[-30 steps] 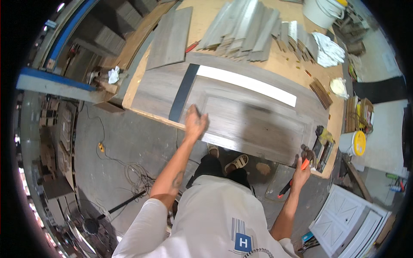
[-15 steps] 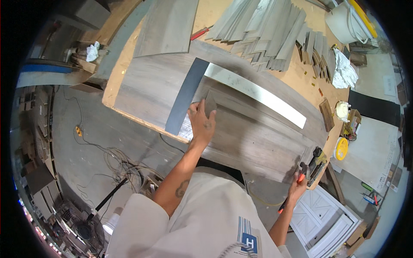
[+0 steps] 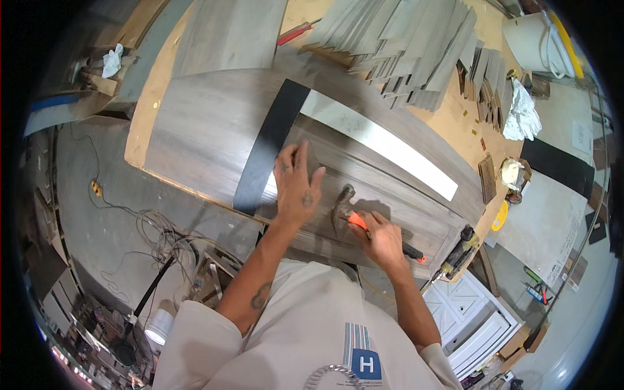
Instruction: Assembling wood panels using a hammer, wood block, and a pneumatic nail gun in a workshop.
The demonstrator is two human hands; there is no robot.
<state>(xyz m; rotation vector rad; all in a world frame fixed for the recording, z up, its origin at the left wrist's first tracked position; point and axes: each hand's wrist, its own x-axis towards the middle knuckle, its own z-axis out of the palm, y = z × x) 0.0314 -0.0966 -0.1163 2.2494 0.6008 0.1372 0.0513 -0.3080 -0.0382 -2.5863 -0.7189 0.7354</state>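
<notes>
My right hand (image 3: 381,239) grips a claw hammer (image 3: 341,207) by its orange and black handle, with the hammer's head just above the wood-grain panel (image 3: 214,110). My left hand (image 3: 298,185) rests on the panel, fingers stretched out and thumb apart, beside the dark leg of a flat L-shaped square (image 3: 268,149). The square's long leg shines bright where it catches the light, running off to the right. Whatever lies beneath my left fingers is mostly hidden.
Thin grey wood strips (image 3: 416,52) are stacked at the table's far side, near a red-handled tool (image 3: 296,32). A nail gun (image 3: 458,252) lies at the right edge. A white bucket (image 3: 536,45) and a crumpled cloth (image 3: 522,112) stand beyond. Cables (image 3: 159,237) coil on the floor.
My right hand has brought the hammer from the table's right end leftward, over the panel near my left hand. My left hand stays by the square. The view has shifted slightly.
</notes>
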